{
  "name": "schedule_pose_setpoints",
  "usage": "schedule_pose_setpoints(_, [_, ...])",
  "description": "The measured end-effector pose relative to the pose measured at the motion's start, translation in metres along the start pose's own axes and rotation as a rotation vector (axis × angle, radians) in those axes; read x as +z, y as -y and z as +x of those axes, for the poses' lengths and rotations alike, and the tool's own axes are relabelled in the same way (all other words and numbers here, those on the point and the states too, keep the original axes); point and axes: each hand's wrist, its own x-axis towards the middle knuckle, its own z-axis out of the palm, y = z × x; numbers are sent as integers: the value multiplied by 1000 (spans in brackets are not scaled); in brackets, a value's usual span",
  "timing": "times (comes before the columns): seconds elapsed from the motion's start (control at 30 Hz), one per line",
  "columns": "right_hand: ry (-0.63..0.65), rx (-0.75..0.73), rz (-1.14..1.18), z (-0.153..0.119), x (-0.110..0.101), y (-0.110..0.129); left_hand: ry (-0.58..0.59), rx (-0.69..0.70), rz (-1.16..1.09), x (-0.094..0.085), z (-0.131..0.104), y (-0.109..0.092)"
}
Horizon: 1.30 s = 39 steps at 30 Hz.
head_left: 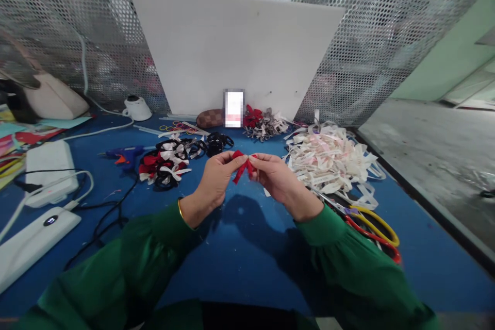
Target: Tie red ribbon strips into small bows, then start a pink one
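Note:
Both hands meet above the middle of the blue table. A small red ribbon bow [240, 171] with hanging tails is pinched between them. My left hand [219, 178] has its thumb and fingers closed on the bow's left side. On the right side, my right hand [275, 178] grips the ribbon, thumb close to the other thumb. Left of the hands lies a pile of black hair ties with red and white bows [164, 162]. A heap of cream ribbon strips [328, 160] lies to the right.
Scissors with yellow and red handles [373, 227] lie right of my right forearm. A blue glue gun [126, 153], cables and a white power strip [52, 172] are at left. Behind stand a lit phone [233, 108], a brown case [209, 118] and a white board [240, 46].

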Motion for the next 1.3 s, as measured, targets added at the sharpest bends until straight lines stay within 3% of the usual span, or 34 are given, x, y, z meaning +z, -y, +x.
schedule_pose_setpoints(0.1, [-67, -231, -228, 4, -3, -1, -36, -39, -5, -1, 2, 2])
schedule_pose_setpoints(0.2, [-92, -338, -364, 4, -5, 0, -40, -48, -20, -1, 1, 4])
schedule_pose_setpoints(0.43, [-200, -417, -424, 1, -2, -1, 1, -107, 42, 1, -1, 5])
schedule_pose_setpoints(0.77, [-186, -404, -484, -2, -1, 2, 0, 4, 201, 0, -2, 1])
schedule_pose_setpoints(1.03, [-108, -164, -124, -4, -2, 4, 133, 28, 274, -4, 2, -1])
schedule_pose_setpoints(1.2, [-83, 96, 64, 2, -7, 0, 171, 201, 496, -12, 10, 2])
schedule_pose_setpoints(1.3, [-111, 61, 40, 4, -7, -2, 146, 171, 456, -13, 11, 5])
